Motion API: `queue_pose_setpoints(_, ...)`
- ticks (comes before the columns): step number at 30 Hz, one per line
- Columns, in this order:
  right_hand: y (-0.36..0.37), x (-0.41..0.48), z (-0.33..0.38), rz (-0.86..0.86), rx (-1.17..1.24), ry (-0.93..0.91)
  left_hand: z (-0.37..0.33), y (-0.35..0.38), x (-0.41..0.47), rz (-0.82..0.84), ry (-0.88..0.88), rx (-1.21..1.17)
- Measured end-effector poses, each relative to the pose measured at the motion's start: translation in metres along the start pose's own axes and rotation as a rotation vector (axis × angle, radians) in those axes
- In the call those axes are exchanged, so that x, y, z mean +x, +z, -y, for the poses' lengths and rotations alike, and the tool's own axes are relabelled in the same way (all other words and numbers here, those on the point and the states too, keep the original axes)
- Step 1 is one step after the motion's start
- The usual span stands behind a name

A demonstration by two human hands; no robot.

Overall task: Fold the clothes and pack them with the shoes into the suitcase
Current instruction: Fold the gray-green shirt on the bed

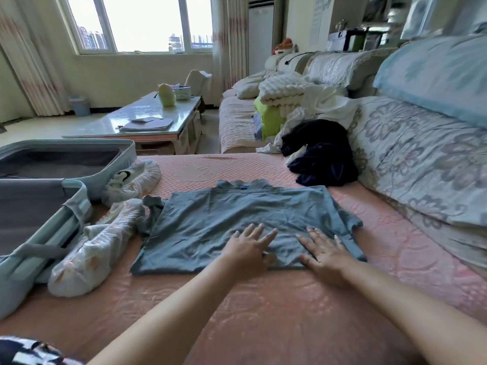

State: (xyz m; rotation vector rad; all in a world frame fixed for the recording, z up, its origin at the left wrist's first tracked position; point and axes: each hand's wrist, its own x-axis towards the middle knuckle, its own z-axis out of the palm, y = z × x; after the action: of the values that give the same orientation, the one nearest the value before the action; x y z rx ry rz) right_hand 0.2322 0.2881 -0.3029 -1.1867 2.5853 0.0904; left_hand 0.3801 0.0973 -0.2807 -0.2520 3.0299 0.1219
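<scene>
A grey-blue cotton T-shirt (232, 212) lies spread flat, collar at the far side, on the pink quilted cover (263, 312). The left hand (250, 248) and right hand (325, 255) press on its near hem, fingers straight and spread, gripping nothing. To fold it well, smooth from the middle outward so creases clear before the sleeves turn in. The open pale-teal hard suitcase (79, 204) sits at left, shoes in white plastic bags (97, 248) just beside it. A heap of dark navy clothes (321, 156) lies far right.

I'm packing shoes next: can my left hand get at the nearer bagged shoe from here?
Probably yes. The left hand rests flat on the shirt, and the bagged shoe lies to its left with only flat shirt between them.
</scene>
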Motion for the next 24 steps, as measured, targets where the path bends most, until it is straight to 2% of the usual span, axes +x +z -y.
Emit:
queue_pose_setpoints(3, 0.0, -0.014, -0.039, -0.051, 0.05, 0.023, -0.039, 0.013, 0.02, 0.051, 0.065, 0.048)
queue_pose_setpoints(5, -0.011, -0.018, -0.056, -0.11, 0.191, 0.0, -0.059, 0.016, 0.032, 0.026, 0.091, 0.097)
queue_pose_setpoints(8, -0.032, -0.016, -0.079, -0.329, 0.4, 0.069, -0.088, 0.011, 0.052, -0.052, 0.187, 0.046)
queue_pose_setpoints(11, -0.048, -0.007, -0.102, -0.447, 0.393, 0.141, -0.12, 0.006, 0.071, -0.105, 0.304, 0.025)
queue_pose_setpoints(15, -0.055, 0.009, -0.126, -0.306, 0.232, 0.24, -0.158, 0.002, 0.091, -0.1, 0.322, 0.049)
queue_pose_setpoints(17, -0.052, 0.016, -0.132, -0.227, 0.217, 0.216, -0.169, 0.003, 0.101, -0.074, 0.316, 0.075)
queue_pose_setpoints(20, -0.052, 0.027, -0.132, -0.182, 0.194, 0.164, -0.174, 0.004, 0.112, -0.144, 0.386, 0.137)
queue_pose_setpoints(22, -0.054, 0.036, -0.131, -0.219, 0.223, 0.167, -0.168, -0.001, 0.113, -0.194, 0.349, -0.012)
queue_pose_setpoints(24, -0.056, 0.043, -0.129, -0.296, 0.281, 0.206, -0.156, -0.009, 0.11, -0.276, 0.236, -0.243)
